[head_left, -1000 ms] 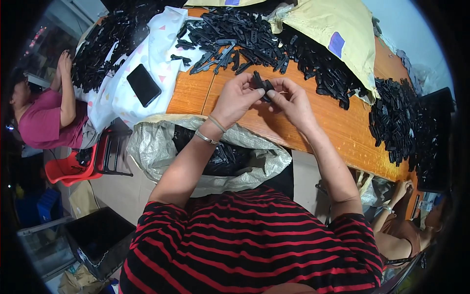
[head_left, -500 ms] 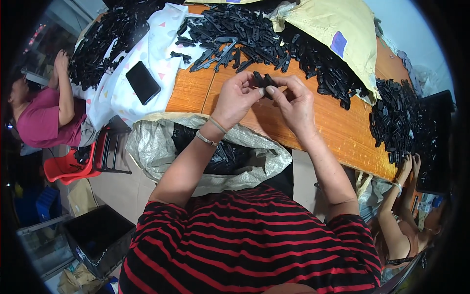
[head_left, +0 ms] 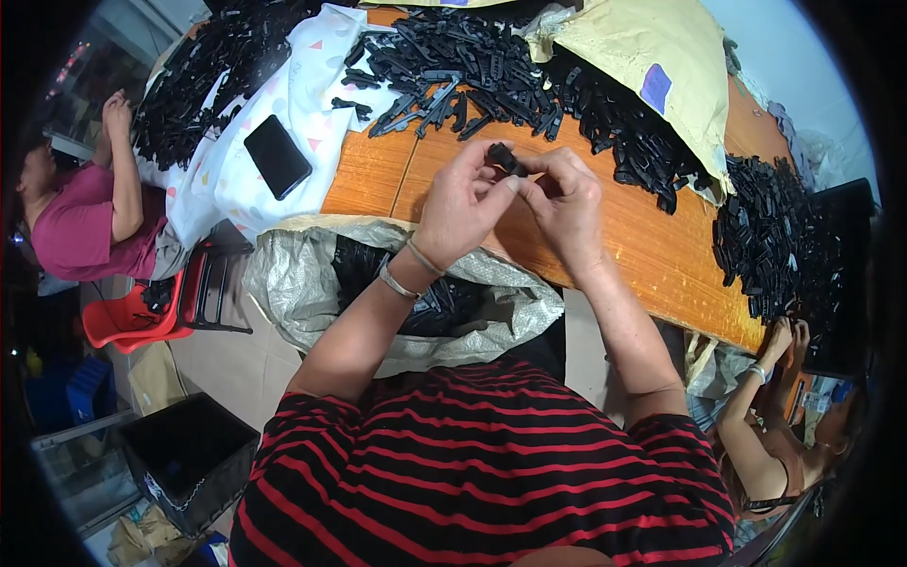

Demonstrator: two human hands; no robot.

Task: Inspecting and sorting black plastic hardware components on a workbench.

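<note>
Both my hands meet over the near part of the wooden table, fingers closed round a small black plastic part. My left hand pinches it from the left, thumb toward the middle. From the other side my right hand grips at its right end, where fingertips cover much of it. Its exact kind cannot be made out. Beyond my hands lies a heap of similar black plastic parts. Below my wrists an open woven sack holds more black parts.
A black phone rests on a patterned white cloth at left. A yellowish sack lies at the back right, beside more black parts. One person works at far left, another at right. A black crate stands on the floor.
The black part has turned between my fingers; two upright pieces showed before, one compact dark shape shows now. My hands stay nearly in place. The right-hand person's hands shifted slightly lower.
</note>
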